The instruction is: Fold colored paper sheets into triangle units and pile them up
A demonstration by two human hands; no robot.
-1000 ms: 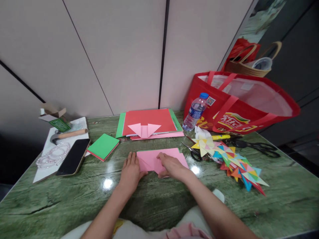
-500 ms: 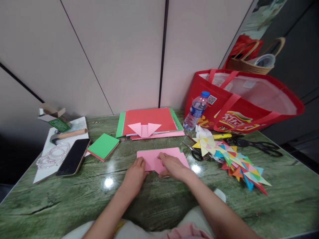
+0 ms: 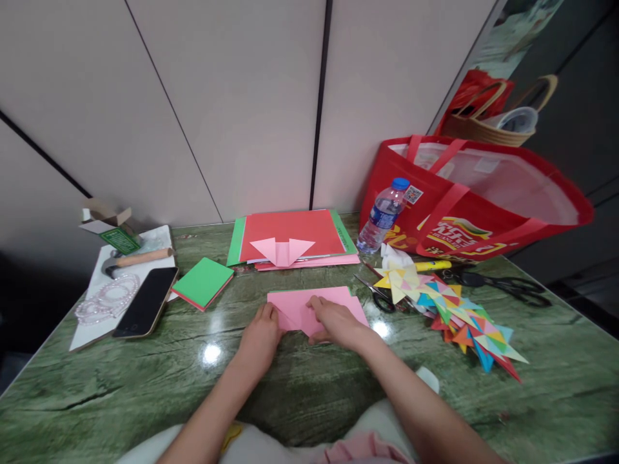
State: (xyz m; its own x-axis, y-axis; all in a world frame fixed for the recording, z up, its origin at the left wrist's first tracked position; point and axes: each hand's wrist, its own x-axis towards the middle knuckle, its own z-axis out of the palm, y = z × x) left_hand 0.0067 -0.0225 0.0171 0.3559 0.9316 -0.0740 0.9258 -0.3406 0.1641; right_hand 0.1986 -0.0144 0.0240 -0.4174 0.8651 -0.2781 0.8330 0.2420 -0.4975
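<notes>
A folded sheet of pink paper (image 3: 290,301) lies on the green table in front of me, with a thin green edge showing behind its top. At its left end my left hand (image 3: 261,334) holds the lower corner, fingers bent together; a slanting crease or raised flap runs from there. My right hand (image 3: 334,321) grips the paper's right half, fingertips on top and thumb at the near edge. Beyond, a folded pink paper piece (image 3: 282,252) with two pointed wings rests on a stack of red, green and pink sheets (image 3: 294,225).
Left: green and red square papers (image 3: 203,282), a phone (image 3: 146,303), bead strings (image 3: 109,299), a hammer (image 3: 140,258) and a small box (image 3: 118,238). Right: a water bottle (image 3: 382,218), red bag (image 3: 435,193), small scissors (image 3: 382,299), black scissors (image 3: 507,282) and colourful folded papers (image 3: 464,316).
My left hand has drawn slightly down and left at the paper's corner, where a slanting fold line now shows. The right hand stays in place. The view has shifted a little.
</notes>
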